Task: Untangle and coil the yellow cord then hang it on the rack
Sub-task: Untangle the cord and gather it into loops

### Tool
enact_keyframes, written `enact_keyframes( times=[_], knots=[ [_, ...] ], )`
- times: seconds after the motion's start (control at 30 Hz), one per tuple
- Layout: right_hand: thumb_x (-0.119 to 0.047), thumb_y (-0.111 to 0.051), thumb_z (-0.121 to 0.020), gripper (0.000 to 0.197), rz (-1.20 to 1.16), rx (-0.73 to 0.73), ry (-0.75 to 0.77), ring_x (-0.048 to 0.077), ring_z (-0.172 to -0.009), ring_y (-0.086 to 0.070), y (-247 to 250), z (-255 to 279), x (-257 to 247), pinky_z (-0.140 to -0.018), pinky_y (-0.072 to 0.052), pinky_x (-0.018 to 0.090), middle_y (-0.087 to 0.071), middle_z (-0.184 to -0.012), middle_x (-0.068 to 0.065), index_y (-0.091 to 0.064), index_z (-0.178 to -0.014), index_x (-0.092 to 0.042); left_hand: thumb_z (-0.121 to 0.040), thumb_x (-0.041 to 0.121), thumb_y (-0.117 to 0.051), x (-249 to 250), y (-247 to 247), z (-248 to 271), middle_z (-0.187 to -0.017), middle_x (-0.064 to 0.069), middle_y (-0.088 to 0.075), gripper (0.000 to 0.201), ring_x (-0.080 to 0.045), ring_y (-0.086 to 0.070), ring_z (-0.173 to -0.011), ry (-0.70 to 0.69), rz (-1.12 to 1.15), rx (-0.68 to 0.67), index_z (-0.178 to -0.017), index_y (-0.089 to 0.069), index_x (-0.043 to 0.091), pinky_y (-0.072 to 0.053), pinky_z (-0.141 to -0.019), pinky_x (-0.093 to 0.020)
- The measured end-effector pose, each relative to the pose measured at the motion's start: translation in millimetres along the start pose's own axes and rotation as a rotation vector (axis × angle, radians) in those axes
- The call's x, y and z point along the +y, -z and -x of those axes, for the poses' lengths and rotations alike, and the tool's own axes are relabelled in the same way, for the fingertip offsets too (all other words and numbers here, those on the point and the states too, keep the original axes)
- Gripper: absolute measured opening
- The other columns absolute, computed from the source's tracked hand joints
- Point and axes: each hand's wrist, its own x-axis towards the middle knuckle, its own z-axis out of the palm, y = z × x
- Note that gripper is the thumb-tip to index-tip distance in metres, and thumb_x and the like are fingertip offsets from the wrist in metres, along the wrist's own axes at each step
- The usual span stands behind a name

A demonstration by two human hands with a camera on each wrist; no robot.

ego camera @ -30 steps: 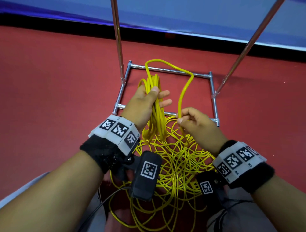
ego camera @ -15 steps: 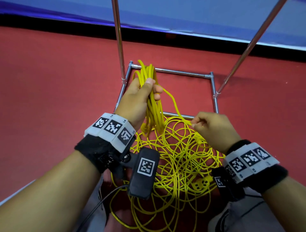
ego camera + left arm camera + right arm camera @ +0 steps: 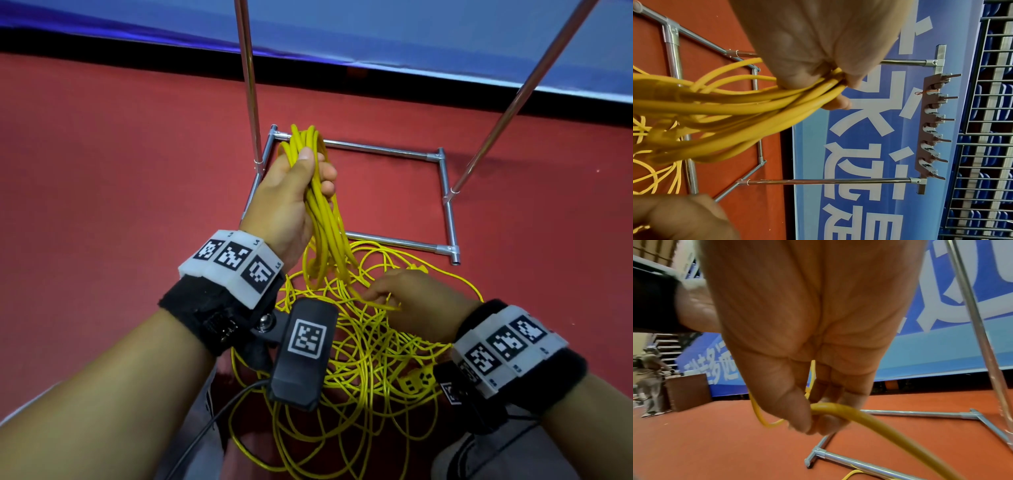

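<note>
Change: right hand (image 3: 416,310) is down in the loose pile now, low and near the body; half a second back it was higher, up by the near bar of the rack base, feeding a strand toward the bundle. That loop has since landed in the left hand's bundle. So one more turn is banked and the right is fetching the next length.

Right hand grip: thumb and fingers pinch a single strand of the yellow cord (image 3: 359,356); right wrist view shows the strand bending out from under the fingertips (image 3: 797,423).

Pile: one cord, most of it in an uncoiled tangle on the red floor (image 3: 102,205) between the arms. One yellow plug end (image 3: 416,378) shows in it by the right wrist. Judging by that heap, coiling is well short of half done.

Left hand (image 3: 291,192), further out: fist closed around the gathered loops, thumb on top; roughly six to eight strands, can't count exactly.

Furthest: one rack (image 3: 445,192), two uprights, rectangular base frame. Left wrist view shows its hook bar (image 3: 929,126), nothing hung on it.
</note>
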Motion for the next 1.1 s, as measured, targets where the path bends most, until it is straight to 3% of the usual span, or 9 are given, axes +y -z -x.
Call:
enact_keyframes(
  times=[0.1, 0.23, 0.43, 0.53, 0.63, 0.73, 0.87, 1.0, 1.1],
  knots=[
    [0.01, -0.056, -0.071, 0.048, -0.079, 0.074, 0.181, 0.007, -0.088, -0.044, -2, 1, -11, -0.073, -0.032, 0.006, -0.047, -0.09, -0.01, -0.066, -0.112, -0.013, -0.104, 0.021, -0.034, -3, -1, 0, -0.068, 0.004, -0.055, 0.018, -0.004, -0.048, -0.053, -0.003, -0.013, 0.026, -0.096, -0.047, 0.012, -0.039, -0.058, -0.022],
    [0.01, -0.049, -0.058, 0.049, -0.158, 0.15, 0.333, 0.003, -0.082, -0.044, -1, 5, -22, -0.072, -0.037, 0.015, -0.05, -0.09, -0.007, -0.06, -0.1, -0.013, -0.104, 0.02, -0.034, -8, -2, 1, -0.069, 0.003, -0.054, 0.015, -0.005, -0.047, -0.054, -0.012, -0.045, 0.018, -0.103, -0.044, 0.009, -0.039, -0.059, -0.022],
    [0.01, -0.06, -0.072, 0.046, -0.354, 0.277, 0.212, 0.007, -0.071, -0.054, 2, 6, -25, -0.061, -0.04, 0.011, -0.062, -0.088, -0.008, -0.037, -0.091, -0.025, -0.103, 0.019, -0.033, -10, -3, 1, -0.072, 0.002, -0.053, 0.015, -0.005, -0.048, -0.056, -0.031, -0.065, 0.009, -0.1, -0.045, 0.011, -0.04, -0.059, -0.022],
    [0.007, -0.059, -0.076, 0.044, -0.457, 0.366, 0.149, 0.01, -0.067, -0.062, 4, 6, -24, -0.058, -0.045, 0.02, -0.072, -0.085, -0.009, -0.034, -0.085, -0.029, -0.103, 0.02, -0.035, -11, -3, 2, -0.074, 0.002, -0.056, 0.014, -0.005, -0.053, -0.058, -0.032, -0.133, -0.005, -0.099, -0.045, 0.012, -0.043, -0.062, -0.023],
    [0.007, -0.056, -0.076, 0.045, -0.368, 0.48, 0.21, -0.004, -0.067, -0.059, 10, 8, -27, -0.061, -0.042, 0.014, -0.073, -0.088, -0.009, -0.033, -0.081, -0.031, -0.102, 0.022, -0.037, -13, -2, 4, -0.074, 0.004, -0.057, 0.013, -0.007, -0.061, -0.064, -0.017, -0.204, -0.051, -0.095, -0.046, 0.015, -0.046, -0.066, -0.026],
    [0.009, -0.06, -0.076, 0.05, -0.369, 0.611, 0.326, -0.001, -0.082, -0.063, 17, 8, -26, -0.073, -0.043, 0.01, -0.071, -0.092, -0.003, -0.033, -0.081, -0.033, -0.102, 0.023, -0.037, -15, -2, 6, -0.071, 0.007, -0.055, 0.01, -0.009, -0.063, -0.066, 0.024, -0.222, -0.1, -0.099, -0.043, 0.015, -0.047, -0.067, -0.027],
    [0.005, -0.065, -0.074, 0.052, -0.347, 0.698, 0.394, 0.008, -0.08, -0.059, 21, 7, -23, -0.074, -0.043, 0.009, -0.064, -0.092, 0.0, -0.034, -0.081, -0.036, -0.103, 0.024, -0.036, -15, -3, 9, -0.075, 0.005, -0.053, 0.013, -0.008, -0.062, -0.064, 0.045, -0.219, -0.131, -0.105, -0.041, 0.013, -0.05, -0.065, -0.026],
    [-0.008, -0.072, -0.075, 0.044, -0.353, 0.727, 0.327, 0.006, -0.078, -0.062, 24, 9, -20, -0.071, -0.046, 0.01, -0.066, -0.085, -0.003, -0.04, -0.089, -0.035, -0.103, 0.025, -0.036, -15, -3, 10, -0.074, 0.005, -0.052, 0.016, -0.007, -0.059, -0.059, 0.071, -0.22, -0.15, -0.108, -0.042, 0.011, -0.051, -0.062, -0.026],
    [-0.019, -0.077, -0.075, 0.026, -0.367, 0.71, 0.23, 0.008, -0.071, -0.061, 30, 12, -14, -0.066, -0.047, 0.019, -0.066, -0.073, -0.004, -0.057, -0.091, -0.019, -0.103, 0.023, -0.035, -16, -3, 9, -0.072, 0.004, -0.051, 0.016, -0.009, -0.05, -0.055, 0.055, -0.232, -0.168, -0.108, -0.041, 0.009, -0.044, -0.059, -0.031]
  ],
)
